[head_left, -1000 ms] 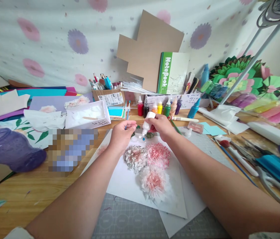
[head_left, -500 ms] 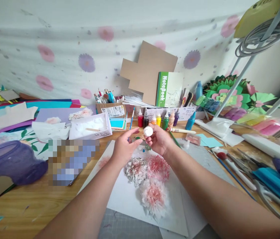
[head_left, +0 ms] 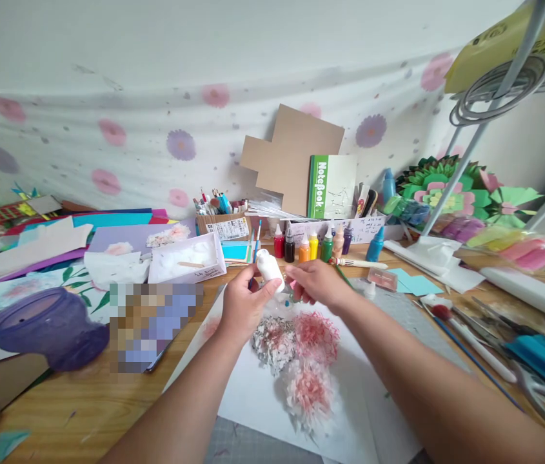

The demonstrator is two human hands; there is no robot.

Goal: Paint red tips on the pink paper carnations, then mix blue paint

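My left hand is closed around a small white bottle, which leans with its neck up and to the left. A bit of dark blue shows between its fingers, too small to name. Close to the right of the bottle is my right hand, its fingers curled down; whatever they may hold is hidden. Below the hands, a pale palette with a blue dab is partly covered. Three frilly paper flowers, one grey-edged, one pink and one white-and-pink, lie on a white sheet.
Several paint bottles stand behind the hands. A white box and a purple pot are at left. On the right are a paintbrush, a white nozzle cap, scissors and a lamp stand.
The white bottle has passed from my right hand to my left. It was tipped nozzle-down over the palette and now points up. The view has tilted upward.
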